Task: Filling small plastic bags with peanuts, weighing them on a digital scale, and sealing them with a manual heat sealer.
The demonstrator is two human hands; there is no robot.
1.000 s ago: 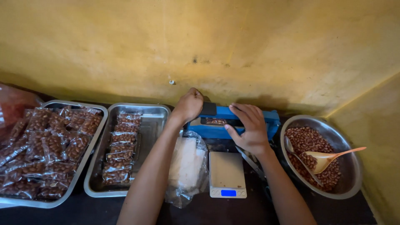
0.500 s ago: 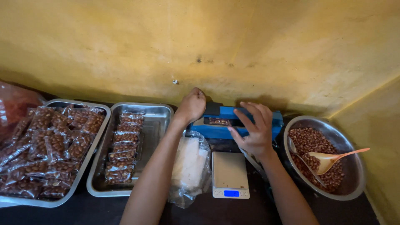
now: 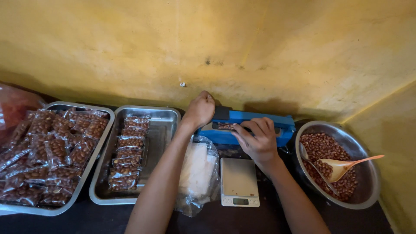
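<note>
The blue sealer [image 3: 247, 125] is pressed down by the curled left hand [image 3: 200, 109]; a small peanut packet [image 3: 225, 126] is pinned beneath the spread fingers of the right hand [image 3: 258, 141].

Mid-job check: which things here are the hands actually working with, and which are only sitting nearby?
In hand:
left hand on the end of the blue bar-shaped heat sealer
right hand on the small clear packet of brown nuts lying in it

Nearby, untouched:
small white digital scale
clear bag of empty pouches
two steel trays of packets
round steel bowl of nuts
tan plastic spoon
</note>
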